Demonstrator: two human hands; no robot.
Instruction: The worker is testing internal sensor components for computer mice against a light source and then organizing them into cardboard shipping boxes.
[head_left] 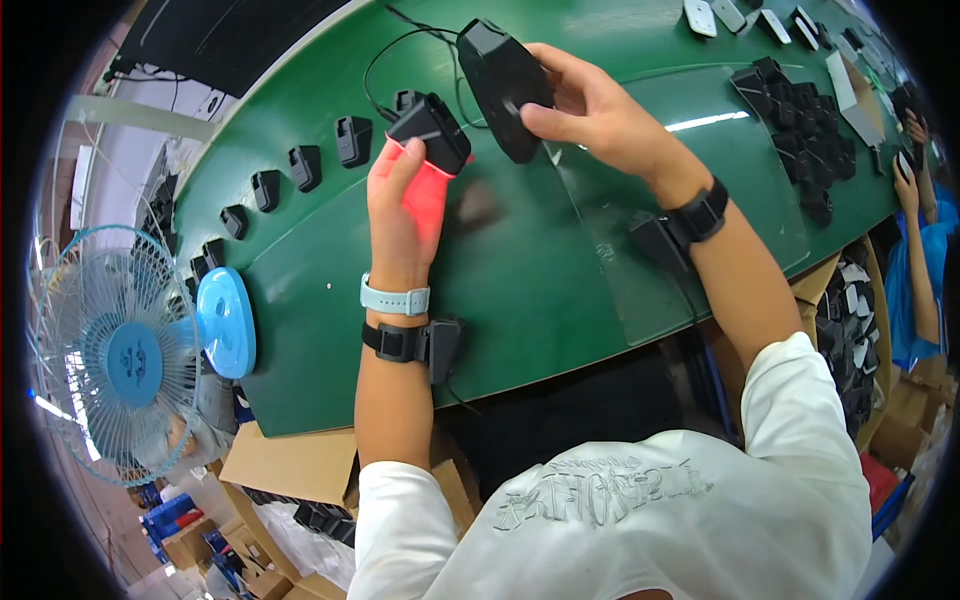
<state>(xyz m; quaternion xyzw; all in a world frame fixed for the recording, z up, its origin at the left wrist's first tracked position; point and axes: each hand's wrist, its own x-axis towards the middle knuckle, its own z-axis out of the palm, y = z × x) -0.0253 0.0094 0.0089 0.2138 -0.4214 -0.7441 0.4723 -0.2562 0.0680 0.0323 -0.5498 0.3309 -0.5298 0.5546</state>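
Observation:
My left hand (395, 215) grips a small black boxy device (434, 130) with a cable at its top. Bright red light falls across that palm and fingers. To its right, my right hand (615, 125) holds a larger black tapered device (502, 88) by its side, thumb on the face and fingers behind. A thin black cable (372, 65) loops between the two devices at the far side. Both are held up over the green table (520, 260), close together but apart. Several similar black units, one of them this black block (352, 141), stand in a curved row left of my left hand.
A blue fan (130, 360) stands at the left edge. Piled black parts (795, 125) lie on the right, beside an open carton (855, 95); white-faced pieces (700, 17) lie beyond. A clear sheet (690, 250) covers part of the table. Another person's hand (905, 180) works at far right.

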